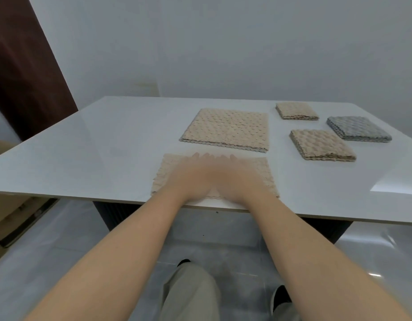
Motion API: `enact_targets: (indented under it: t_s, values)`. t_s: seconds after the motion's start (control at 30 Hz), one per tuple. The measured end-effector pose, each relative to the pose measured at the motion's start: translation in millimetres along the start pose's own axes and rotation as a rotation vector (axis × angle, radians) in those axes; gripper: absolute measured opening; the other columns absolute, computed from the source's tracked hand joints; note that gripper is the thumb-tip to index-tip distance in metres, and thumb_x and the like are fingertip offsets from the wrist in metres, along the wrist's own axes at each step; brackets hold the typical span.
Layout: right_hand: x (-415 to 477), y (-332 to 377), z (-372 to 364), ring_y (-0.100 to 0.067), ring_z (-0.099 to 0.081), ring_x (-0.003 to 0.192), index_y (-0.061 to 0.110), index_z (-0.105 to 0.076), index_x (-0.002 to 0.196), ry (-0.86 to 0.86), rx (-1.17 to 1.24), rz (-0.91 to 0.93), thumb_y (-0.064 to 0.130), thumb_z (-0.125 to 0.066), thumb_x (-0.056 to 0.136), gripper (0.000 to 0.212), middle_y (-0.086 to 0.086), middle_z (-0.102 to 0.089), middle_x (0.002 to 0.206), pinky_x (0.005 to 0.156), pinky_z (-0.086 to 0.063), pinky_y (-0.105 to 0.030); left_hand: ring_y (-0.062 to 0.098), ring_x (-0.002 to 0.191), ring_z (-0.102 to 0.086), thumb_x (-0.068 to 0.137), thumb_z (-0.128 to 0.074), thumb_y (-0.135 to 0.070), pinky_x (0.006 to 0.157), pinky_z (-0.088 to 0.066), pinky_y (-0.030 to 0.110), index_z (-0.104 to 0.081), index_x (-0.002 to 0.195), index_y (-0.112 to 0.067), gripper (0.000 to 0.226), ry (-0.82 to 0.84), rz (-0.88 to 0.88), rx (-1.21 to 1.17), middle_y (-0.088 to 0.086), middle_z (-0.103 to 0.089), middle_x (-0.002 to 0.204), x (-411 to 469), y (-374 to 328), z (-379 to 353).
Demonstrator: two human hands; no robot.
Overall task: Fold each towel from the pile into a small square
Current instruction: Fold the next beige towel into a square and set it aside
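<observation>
Dark brown door (22, 66) at far left, behind the white surface (96, 147). At the middle of the near edge a beige towel (164, 174) lies flat, its near hem right by that edge. L grip (193, 177) lies on it palm down, fingers straight & pointing to the far edge. It is released, clasping nothing. R grip (241, 179) sits just beside it in the same pose, flat on the towel, fingers out, released. Both are blurred, so can't tell if the thumbs touch.

Behind the towel, toward the far edge, is a pile (228, 128) of unfolded beige towels w/ wavy hems, layers roughly squared up. A strip of bare surface separates it from the towel under the grips.

On the R side of the surface are 3 folded squares, none touching. The far beige square (296, 111) is close to the far edge. The near beige square (322, 144) is toward the near edge from it. The grey square (359, 128) is closest to the R edge.

Below the near edge: grey trousers (191, 295) & a dark shoe (279, 295) on a glossy floor (61, 239).
</observation>
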State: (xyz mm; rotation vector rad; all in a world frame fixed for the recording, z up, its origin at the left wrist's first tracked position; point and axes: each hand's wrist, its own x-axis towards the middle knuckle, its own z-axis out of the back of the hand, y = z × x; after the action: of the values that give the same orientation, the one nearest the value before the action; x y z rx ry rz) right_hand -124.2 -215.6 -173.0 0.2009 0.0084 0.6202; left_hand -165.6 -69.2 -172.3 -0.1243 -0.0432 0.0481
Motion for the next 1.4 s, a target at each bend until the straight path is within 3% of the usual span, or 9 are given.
enact_targets:
  t_s: [0.4,0.57,0.73,0.87,1.0,1.13,1.4]
  values:
    - [-16.4,-41.6,10.0,-0.02,0.004,0.156,0.016,-0.004,0.162,0.055,0.016,-0.196,0.043,-0.008,0.107,0.062,0.002,0.0,0.17,0.126,0.0,-0.041,0.021,0.157,0.002,0.107,-0.009,-0.049,0.127,0.0,0.041,-0.003,0.163,-0.022,0.062,0.056,0.137,-0.008,-0.001,0.001,0.17,-9.4,33.9,4.6]
    - [-25.1,-53.4,13.8,-0.022,0.008,0.156,0.019,-0.001,0.162,0.064,-0.004,-0.268,0.046,-0.007,0.105,0.063,0.006,0.004,0.17,0.125,0.004,-0.051,0.022,0.157,0.005,0.106,-0.009,-0.05,0.127,0.0,0.046,0.0,0.162,-0.019,0.064,0.055,0.23,-0.032,0.001,0.006,0.17,-16.2,51.0,5.9]
    - [-21.5,-43.0,33.0,-0.025,0.009,0.156,0.012,-0.003,0.162,0.087,-0.134,-0.245,0.04,-0.011,0.107,0.062,-0.002,0.0,0.17,0.124,0.004,-0.054,0.027,0.156,0.006,0.106,-0.009,-0.048,0.126,0.002,0.047,0.002,0.161,-0.009,0.069,0.049,0.378,0.055,0.01,0.007,0.169,-23.8,57.3,16.2]
    - [-6.7,-0.5,48.3,-0.028,-0.002,0.156,0.008,-0.011,0.161,-0.071,-0.085,-0.054,0.03,-0.02,0.109,0.058,-0.009,-0.007,0.169,0.126,-0.006,-0.05,0.028,0.157,0.0,0.108,-0.018,-0.039,0.127,-0.005,0.046,-0.003,0.161,-0.005,0.064,-0.101,0.179,0.039,0.012,0.0,0.17,-10.5,13.8,26.0]
    - [-2.6,19.1,16.5,-0.023,-0.009,0.156,0.013,-0.019,0.161,0.009,0.052,0.022,0.034,-0.016,0.109,0.056,-0.005,-0.015,0.169,0.126,-0.01,-0.044,0.023,0.157,-0.005,0.106,-0.026,-0.032,0.127,-0.008,0.042,-0.006,0.162,-0.014,0.063,0.001,0.006,0.001,0.004,-0.004,0.17,-6.4,-8.3,5.6]
    - [-5.4,9.9,1.1,-0.018,-0.008,0.156,0.019,-0.017,0.162,0.021,0.083,-0.014,0.04,-0.011,0.108,0.058,0.001,-0.015,0.169,0.127,-0.006,-0.039,0.019,0.157,-0.003,0.107,-0.013,-0.033,0.127,-0.006,0.041,-0.008,0.162,-0.019,0.057,0.018,0.007,0.01,-0.002,-0.005,0.17,-5.0,-2.9,-0.9]
    - [-5.8,2.5,1.6,-0.018,-0.003,0.156,0.024,-0.013,0.162,0.038,0.052,-0.043,0.043,-0.01,0.108,0.058,0.005,-0.009,0.17,0.126,-0.002,-0.04,0.017,0.157,0.001,0.108,-0.01,-0.043,0.127,-0.002,0.04,-0.006,0.163,-0.026,0.057,0.038,0.027,-0.016,-0.007,-0.002,0.17,-6.1,6.2,0.9]
